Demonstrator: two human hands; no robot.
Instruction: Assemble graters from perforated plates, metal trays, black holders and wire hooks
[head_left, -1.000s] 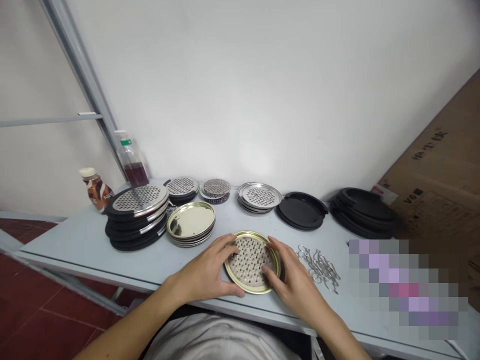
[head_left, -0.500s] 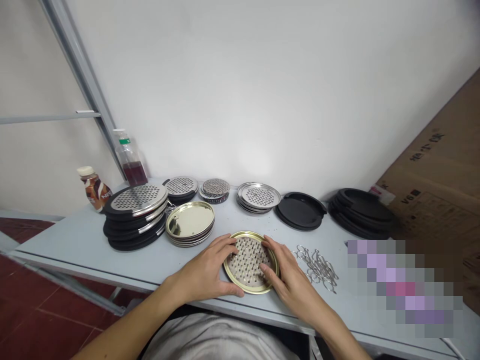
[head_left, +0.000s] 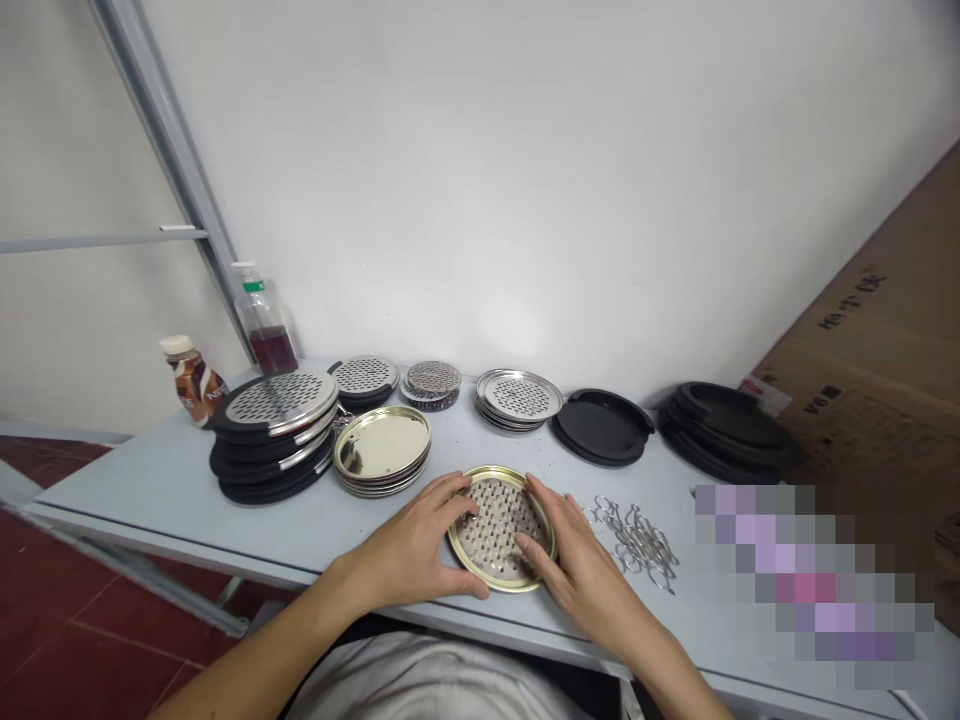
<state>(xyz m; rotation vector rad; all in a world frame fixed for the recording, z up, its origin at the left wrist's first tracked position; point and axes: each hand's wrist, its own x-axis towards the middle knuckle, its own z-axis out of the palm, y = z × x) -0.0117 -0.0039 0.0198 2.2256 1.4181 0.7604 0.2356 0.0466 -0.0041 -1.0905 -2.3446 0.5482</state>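
A round grater plate point(head_left: 496, 530), with raised metal teeth inside a gold-coloured rim, lies flat near the table's front edge. My left hand point(head_left: 424, 545) curves around its left side, fingertips over the far left rim and thumb at the near edge. On the opposite side, my right hand point(head_left: 574, 545) grips the rim, its thumb resting over the toothed surface. Just right of that hand lies a loose heap of wire rings point(head_left: 637, 540). Behind my left hand stands a stack of shiny gold-coloured lids point(head_left: 384, 445).
Black-rimmed grater discs point(head_left: 281, 405) are stacked at left, beside two bottles point(head_left: 270, 335). Along the wall stand small perforated discs point(head_left: 433, 378), silver grater plates point(head_left: 519, 395) and black trays point(head_left: 604, 425). More black trays point(head_left: 720, 425) adjoin a cardboard box point(head_left: 870, 370). A pixelated patch covers the right front.
My right thumb has shifted slightly inward over the toothed surface. Both hands stay around the grater plate, and the whole view has moved a little.
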